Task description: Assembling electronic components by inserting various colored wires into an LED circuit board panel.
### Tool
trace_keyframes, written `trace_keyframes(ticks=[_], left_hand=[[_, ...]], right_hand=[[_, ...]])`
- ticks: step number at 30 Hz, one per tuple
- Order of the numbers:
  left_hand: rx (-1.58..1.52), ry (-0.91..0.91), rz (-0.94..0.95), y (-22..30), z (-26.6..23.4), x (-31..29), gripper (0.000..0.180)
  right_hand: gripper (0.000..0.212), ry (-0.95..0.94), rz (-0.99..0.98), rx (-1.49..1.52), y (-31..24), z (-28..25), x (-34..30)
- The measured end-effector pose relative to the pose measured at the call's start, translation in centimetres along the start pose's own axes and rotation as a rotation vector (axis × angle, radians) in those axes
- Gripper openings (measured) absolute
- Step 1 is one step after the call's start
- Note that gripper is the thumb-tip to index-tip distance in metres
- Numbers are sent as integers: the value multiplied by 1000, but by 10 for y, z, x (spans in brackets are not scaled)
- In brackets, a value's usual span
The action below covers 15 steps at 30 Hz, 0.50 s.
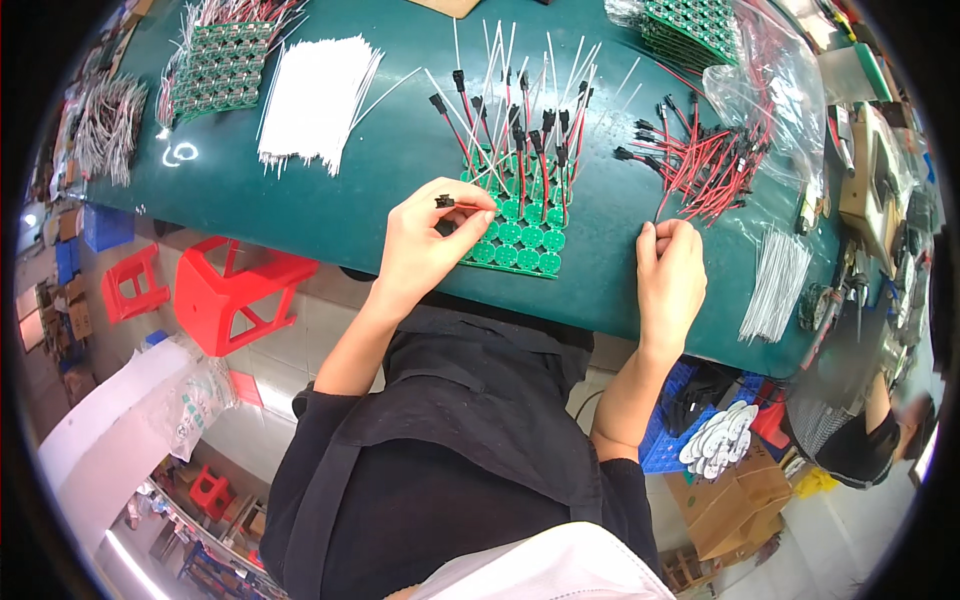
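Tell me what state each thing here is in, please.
Left hand's grip, pinching a connector lead
Right hand's grip, fingers curled, hold unclear
Green circuit-board panel, flat, partly wired, nearest row bare
Connector-lead pile, loosely heaped
Clear plastic bag, crumpled
Large white strand bundle, stacked, ends uneven

On flat green counter (600,290): gridded green circuit-board panel (515,258) by near edge, straight white wire stack (318,105) left, loose red-black cable pile (715,178) right.
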<state>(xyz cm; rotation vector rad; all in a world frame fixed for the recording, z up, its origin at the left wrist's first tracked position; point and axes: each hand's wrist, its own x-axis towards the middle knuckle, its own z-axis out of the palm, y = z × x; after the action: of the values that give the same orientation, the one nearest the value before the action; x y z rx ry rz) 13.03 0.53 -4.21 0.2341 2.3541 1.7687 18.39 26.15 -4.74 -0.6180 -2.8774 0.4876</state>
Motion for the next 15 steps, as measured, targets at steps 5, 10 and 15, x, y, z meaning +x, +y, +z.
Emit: trace_keyframes(ticks=[5, 10, 15], left_hand=[[-24, -20, 23, -2, -1, -1, 8], [23, 40, 85, -6, 5, -3, 8], [198, 74, 141, -1, 12, -7, 10]], right_hand=[[17, 17, -1, 89, 4, 2, -2], [16, 22, -6, 124, 3, 1, -3], [16, 23, -1, 136, 4, 2, -3]])
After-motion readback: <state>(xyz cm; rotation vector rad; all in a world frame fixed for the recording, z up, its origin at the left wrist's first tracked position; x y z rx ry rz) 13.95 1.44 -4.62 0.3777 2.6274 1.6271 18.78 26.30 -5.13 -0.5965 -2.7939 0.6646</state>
